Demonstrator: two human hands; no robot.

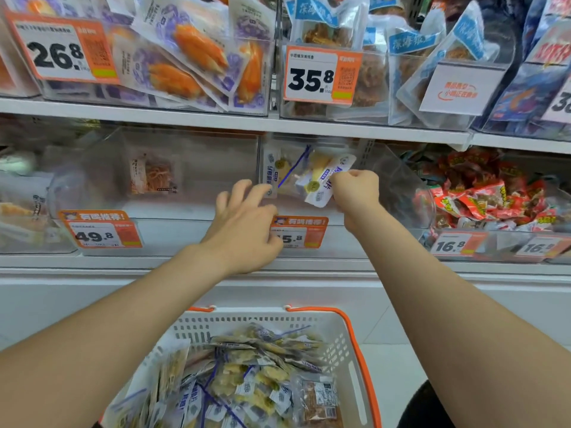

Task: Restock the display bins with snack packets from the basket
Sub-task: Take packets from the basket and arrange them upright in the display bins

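Head view: looking down along both forearms at a shop shelf, with the stock basket below.
Right hand: the right hand (355,188) is clenched around the end of a blue-and-white snack packet (319,183) with yellow contents. It holds the packet tilted at the mouth of the bin, right of centre, probably so it can slide in.
Left hand: the left hand (244,223) is released and grasps nothing, its fingers spread and reaching up toward the bin front at centre. I cannot tell whether the fingertips touch anything, though it looks placed to steady or straighten the stock.
Packet in bin: a second matching packet (273,169) stands nearly upright behind the clear wall, just left of the held one.
Display bin: the clear middle bin (398,183) holds little else. The hands are likely working there for that reason.
Price tag: the orange 15.8 tag (304,233) on the bin front is partly covered by the left hand.
Basket: the white basket (355,335) with an orange handle sits at bottom centre, directly under the bin, so the reach is short. It is piled with matching packets (247,372).
Neighbours: the red-wrapped snacks (482,199) at right fill their bin. The bin at left shows one shredded-snack packet (154,177).
Progress: early, judging by the full basket.
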